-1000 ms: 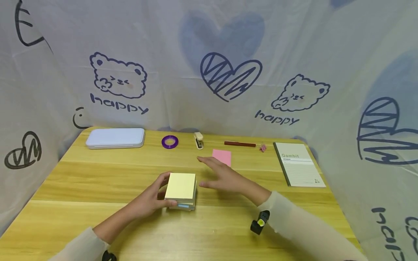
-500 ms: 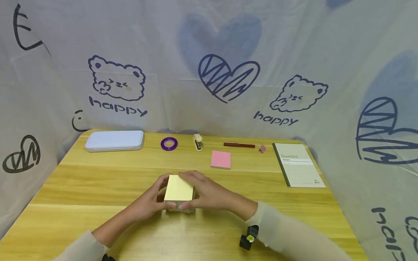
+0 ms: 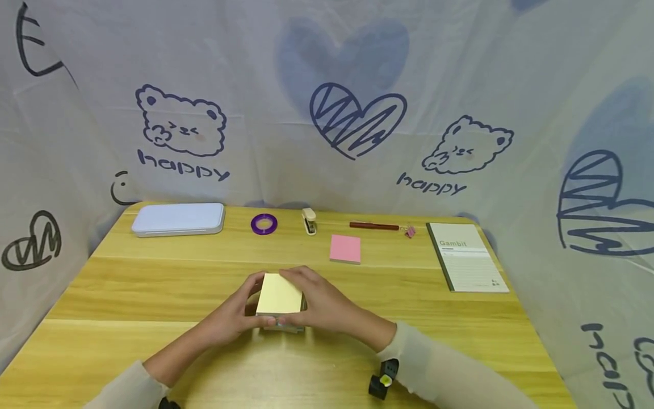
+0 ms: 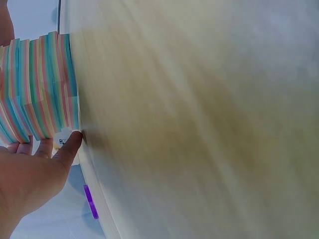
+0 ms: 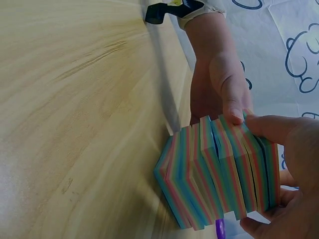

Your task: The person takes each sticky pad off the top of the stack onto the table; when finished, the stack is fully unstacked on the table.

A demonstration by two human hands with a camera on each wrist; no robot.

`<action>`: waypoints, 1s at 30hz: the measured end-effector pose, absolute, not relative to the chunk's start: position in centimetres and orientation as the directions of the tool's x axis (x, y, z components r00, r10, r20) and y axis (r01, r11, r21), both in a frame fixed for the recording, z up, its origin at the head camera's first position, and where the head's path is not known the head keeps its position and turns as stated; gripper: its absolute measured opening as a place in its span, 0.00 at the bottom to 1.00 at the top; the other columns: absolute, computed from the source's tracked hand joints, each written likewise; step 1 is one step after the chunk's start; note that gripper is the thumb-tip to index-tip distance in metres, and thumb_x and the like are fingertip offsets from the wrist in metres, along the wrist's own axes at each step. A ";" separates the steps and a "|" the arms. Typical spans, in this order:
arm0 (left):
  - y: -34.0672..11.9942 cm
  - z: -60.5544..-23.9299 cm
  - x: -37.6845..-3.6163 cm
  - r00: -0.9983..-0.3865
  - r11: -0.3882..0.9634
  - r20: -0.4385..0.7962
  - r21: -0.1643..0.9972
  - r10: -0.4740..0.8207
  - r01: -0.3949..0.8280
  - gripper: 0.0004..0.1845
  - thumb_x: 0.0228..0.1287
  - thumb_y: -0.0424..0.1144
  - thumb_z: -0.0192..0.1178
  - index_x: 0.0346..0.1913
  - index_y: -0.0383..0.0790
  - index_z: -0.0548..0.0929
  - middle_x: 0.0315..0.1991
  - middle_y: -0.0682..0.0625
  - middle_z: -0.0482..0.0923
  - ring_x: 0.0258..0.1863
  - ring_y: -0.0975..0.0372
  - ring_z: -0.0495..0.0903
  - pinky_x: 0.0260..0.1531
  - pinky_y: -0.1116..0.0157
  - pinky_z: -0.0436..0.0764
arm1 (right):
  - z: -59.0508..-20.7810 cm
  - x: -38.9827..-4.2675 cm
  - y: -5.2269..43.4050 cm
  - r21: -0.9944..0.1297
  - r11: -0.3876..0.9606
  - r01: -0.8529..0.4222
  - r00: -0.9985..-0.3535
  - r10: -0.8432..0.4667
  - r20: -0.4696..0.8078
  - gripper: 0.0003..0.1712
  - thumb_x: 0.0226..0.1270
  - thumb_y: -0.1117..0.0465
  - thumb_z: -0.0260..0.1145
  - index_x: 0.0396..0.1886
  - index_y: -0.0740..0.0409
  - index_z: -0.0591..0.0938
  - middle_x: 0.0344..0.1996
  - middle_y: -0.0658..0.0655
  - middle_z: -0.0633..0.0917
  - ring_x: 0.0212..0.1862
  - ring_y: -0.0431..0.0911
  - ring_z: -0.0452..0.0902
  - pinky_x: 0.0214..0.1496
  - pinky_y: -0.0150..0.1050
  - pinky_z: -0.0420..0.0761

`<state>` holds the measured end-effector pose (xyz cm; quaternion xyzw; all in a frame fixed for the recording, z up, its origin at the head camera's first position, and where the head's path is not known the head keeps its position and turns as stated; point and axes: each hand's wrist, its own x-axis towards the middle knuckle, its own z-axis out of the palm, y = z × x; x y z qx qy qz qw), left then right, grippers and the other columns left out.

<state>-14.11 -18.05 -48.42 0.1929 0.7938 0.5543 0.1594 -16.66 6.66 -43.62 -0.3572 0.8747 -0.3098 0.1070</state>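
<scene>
A tall stack of sticky notes (image 3: 279, 293) stands on the table, its top pad pale yellow. In the right wrist view its sides show many coloured layers (image 5: 219, 174), some jutting out unevenly. My left hand (image 3: 230, 315) grips the stack from the left, thumb at the near side and fingers around the far side. From the right, my right hand (image 3: 329, 304) grips it too, its thumb close to the left thumb. In the left wrist view the left hand (image 4: 37, 172) has its fingers along the striped side. A single pink sticky-note pad (image 3: 345, 249) lies beyond the right hand.
Along the table's back lie a pale pencil case (image 3: 177, 219), a purple tape roll (image 3: 264, 224), a small stapler (image 3: 309, 221) and a dark red pen (image 3: 374, 226) with a pink clip (image 3: 410, 231). At the right is a notebook (image 3: 467, 257). Printed cloth hangs around the table.
My right hand has come in from the right and taken hold of the stack's right side. The left hand has kept its grip throughout.
</scene>
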 end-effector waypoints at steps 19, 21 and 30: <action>-18.0 -48.3 -14.1 -0.878 0.313 -0.045 0.942 0.477 0.122 0.48 0.68 0.46 0.70 0.81 0.44 0.50 0.80 0.32 0.49 0.79 0.32 0.47 0.70 0.33 0.63 | -43.6 -17.2 7.4 -0.681 0.518 -0.518 -0.726 -0.687 0.029 0.51 0.65 0.42 0.75 0.81 0.53 0.63 0.75 0.54 0.69 0.74 0.51 0.67 0.74 0.51 0.72; -17.9 -48.3 -14.1 -0.878 0.303 -0.038 0.945 0.478 0.124 0.48 0.67 0.45 0.71 0.80 0.47 0.51 0.80 0.32 0.50 0.78 0.32 0.48 0.70 0.33 0.63 | -43.5 -17.5 7.8 -0.694 0.510 -0.508 -0.730 -0.682 0.034 0.50 0.65 0.43 0.75 0.80 0.53 0.64 0.75 0.54 0.69 0.74 0.51 0.68 0.74 0.52 0.72; -17.9 -48.4 -14.3 -0.890 0.326 -0.039 0.937 0.454 0.126 0.48 0.64 0.45 0.74 0.78 0.43 0.54 0.79 0.32 0.52 0.79 0.33 0.48 0.71 0.33 0.60 | -43.4 -19.6 11.5 -0.743 0.496 -0.449 -0.780 -0.624 0.056 0.49 0.62 0.51 0.79 0.79 0.53 0.67 0.75 0.54 0.69 0.75 0.52 0.65 0.76 0.57 0.68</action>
